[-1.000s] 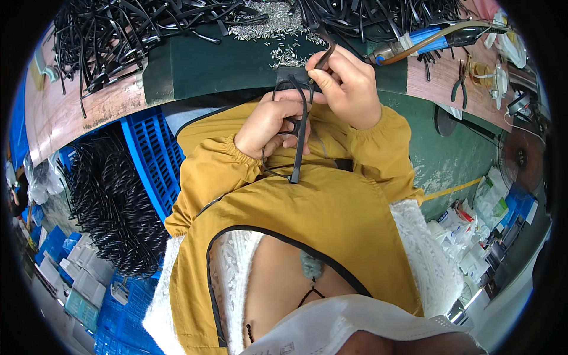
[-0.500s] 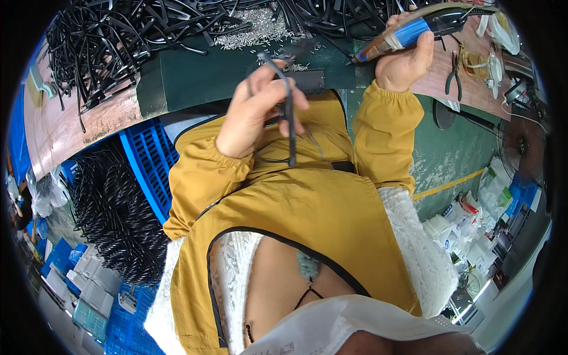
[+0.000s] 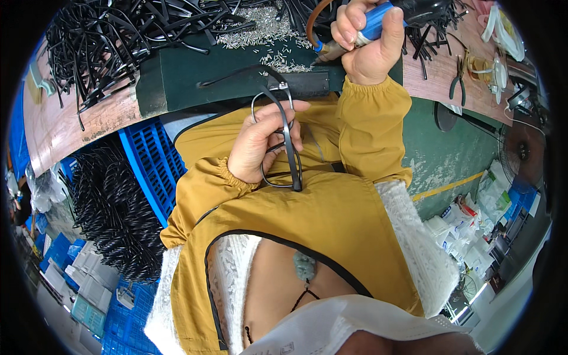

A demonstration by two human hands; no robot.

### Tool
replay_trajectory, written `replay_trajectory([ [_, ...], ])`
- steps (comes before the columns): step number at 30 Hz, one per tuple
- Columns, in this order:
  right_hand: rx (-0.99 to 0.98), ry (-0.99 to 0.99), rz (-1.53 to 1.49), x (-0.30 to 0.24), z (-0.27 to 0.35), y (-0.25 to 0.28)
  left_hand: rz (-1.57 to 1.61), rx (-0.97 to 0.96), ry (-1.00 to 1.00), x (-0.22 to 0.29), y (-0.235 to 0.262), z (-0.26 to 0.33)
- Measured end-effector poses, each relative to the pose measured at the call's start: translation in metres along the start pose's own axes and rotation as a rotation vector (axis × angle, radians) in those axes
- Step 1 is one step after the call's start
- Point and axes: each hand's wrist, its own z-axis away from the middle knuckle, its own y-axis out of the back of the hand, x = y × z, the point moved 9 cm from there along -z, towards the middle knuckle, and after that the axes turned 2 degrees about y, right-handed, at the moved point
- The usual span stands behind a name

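A black eyeglass frame sits in the left hand, held just below the near edge of the dark green work mat, over the person's lap. The fingers are curled loosely round the rims, the thumb stretched across the front, and one temple arm hangs down toward the yellow jacket. A small metal hinge shows at the upper corner of the frame, just beside the mat's edge; whether a screw already sits in it cannot be told. The right hand is closed tight round a blue-handled power screwdriver, its tip pointing down at the mat's far right corner, apart from the frame. So the tool is taken up but, by the look of it, not yet brought to the hinge. On the mat's far side lies a scatter of small silver screws, and beyond and left of it a heap of loose black temple arms. Left of the mat, below the bench, stands a blue crate with more black parts.
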Motion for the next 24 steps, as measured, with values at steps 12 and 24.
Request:
replay_trajectory([
  [12, 0.084, -0.010, 0.433, -0.009, 0.060, -0.038, 0.222, 0.096, 0.230, -0.029, -0.003, 0.000],
  [24, 0.089, 0.005, 0.399, 0.006, 0.069, -0.071, 0.258, -0.022, 0.192, -0.034, -0.003, -0.009],
])
